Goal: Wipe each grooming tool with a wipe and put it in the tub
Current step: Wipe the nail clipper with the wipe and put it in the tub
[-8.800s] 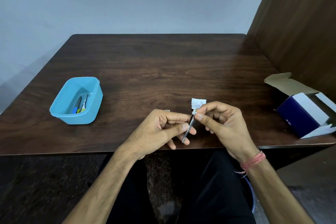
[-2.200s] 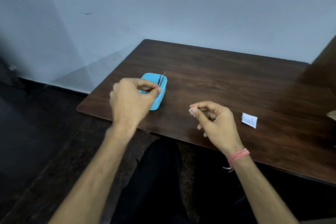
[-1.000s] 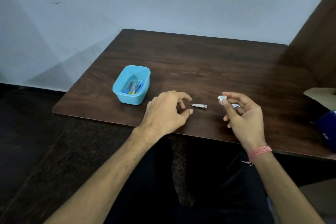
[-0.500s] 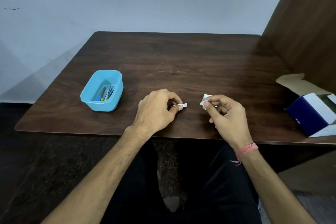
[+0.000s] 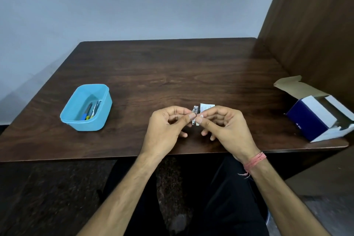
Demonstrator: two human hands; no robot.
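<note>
You hold a small metal nail clipper (image 5: 194,116) above the near edge of the tabletop (image 5: 172,67), roughly at its middle. It is silvery, narrow and flat, standing nearly upright between your two hands. Your left hand (image 5: 166,128) pinches it from the left, thumb and forefinger curled onto its side. Your right hand (image 5: 226,126) pinches a small white wipe (image 5: 199,120) against the clipper's right side, the thumb pressing it on; the other fingers curl loosely below.

Just behind your right fingers lies a small white sachet (image 5: 206,107), flat and crinkled, partly hidden by them.

The tabletop is dark brown wood grain with rounded corners and a dull sheen. On its left part, well apart from your hands, sits a light blue plastic tub (image 5: 86,109), rectangular with rounded corners; several thin tools (image 5: 92,111) lie in it, some with blue and yellow ends. At the right edge stands an open cardboard box (image 5: 314,119), navy and white, its flaps up. A reddish thread band (image 5: 255,161) circles your right wrist. A brown wooden panel (image 5: 310,30) rises on the right and a plain pale wall (image 5: 134,2) stands behind.
</note>
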